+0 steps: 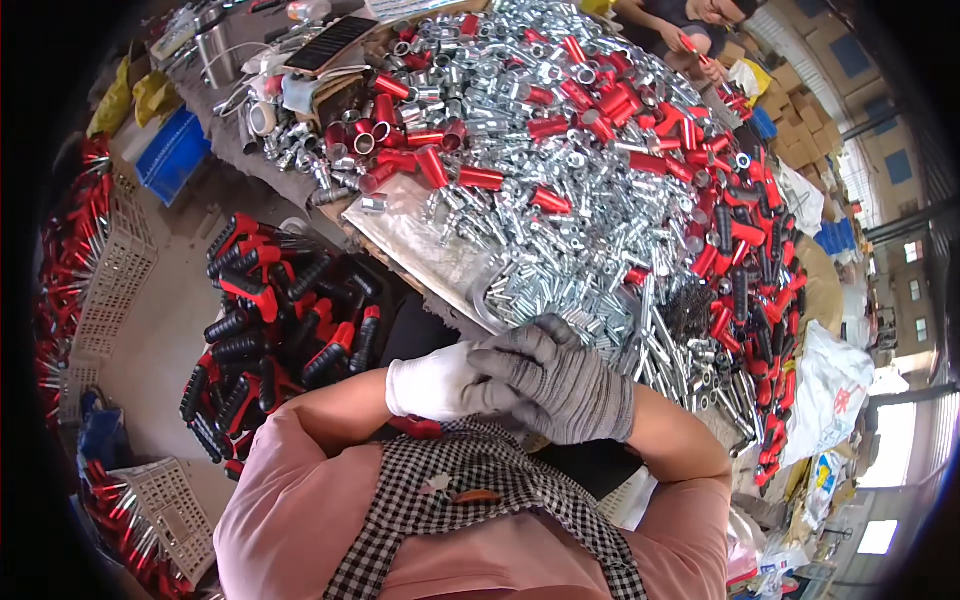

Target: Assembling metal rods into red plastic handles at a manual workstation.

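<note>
The left hand [432, 386], in a white glove, and the right hand [575, 390], in a grey one, are together in front of the person's checked apron [375, 535], fingers overlapping; whether anything is clasped between them cannot be told. Just beyond them, on the counter [230, 140], thin silver pins [575, 315] lie nearest, at the near side of a broad heap of silver metal fittings [560, 220] mixed with red sleeves [480, 177]. Black-and-red handles [236, 345] are piled to the person's left, with more along the heap's right side. Across the counter, a co-worker [660, 15] holds a slim red piece [688, 43].
</note>
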`<state>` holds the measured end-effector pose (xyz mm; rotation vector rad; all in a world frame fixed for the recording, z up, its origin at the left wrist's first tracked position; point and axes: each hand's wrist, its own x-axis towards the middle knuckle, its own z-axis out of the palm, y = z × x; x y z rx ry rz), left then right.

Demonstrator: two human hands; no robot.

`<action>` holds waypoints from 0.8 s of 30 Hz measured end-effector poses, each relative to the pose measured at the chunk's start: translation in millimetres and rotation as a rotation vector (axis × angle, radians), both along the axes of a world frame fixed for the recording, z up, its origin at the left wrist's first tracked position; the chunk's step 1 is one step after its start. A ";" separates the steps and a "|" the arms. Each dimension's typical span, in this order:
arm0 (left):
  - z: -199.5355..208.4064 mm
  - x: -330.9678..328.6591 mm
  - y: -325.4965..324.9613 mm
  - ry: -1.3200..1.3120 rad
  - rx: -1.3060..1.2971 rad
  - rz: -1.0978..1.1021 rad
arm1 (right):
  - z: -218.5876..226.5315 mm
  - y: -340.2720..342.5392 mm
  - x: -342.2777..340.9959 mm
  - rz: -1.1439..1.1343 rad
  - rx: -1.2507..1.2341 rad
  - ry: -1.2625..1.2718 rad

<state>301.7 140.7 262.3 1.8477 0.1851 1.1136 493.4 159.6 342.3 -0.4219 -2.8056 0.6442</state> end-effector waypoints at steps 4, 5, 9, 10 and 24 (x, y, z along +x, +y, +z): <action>7.5 -27.8 -10.0 0.252 -0.412 0.120 | 23.0 70.2 -22.2 0.137 -0.519 0.089; 7.1 -29.3 -10.4 0.258 -0.416 0.126 | 21.7 101.8 -37.0 -0.037 -0.484 0.058; 7.8 -22.2 -7.4 0.247 -0.302 0.234 | -17.2 227.0 -99.0 -0.414 0.468 -0.241; 5.7 -20.4 -7.5 0.272 -0.306 0.241 | -33.2 255.5 -116.9 -0.433 0.454 -0.387; 4.1 -25.1 -12.8 0.218 -0.294 0.223 | -28.0 259.8 -83.3 -0.679 -0.105 0.216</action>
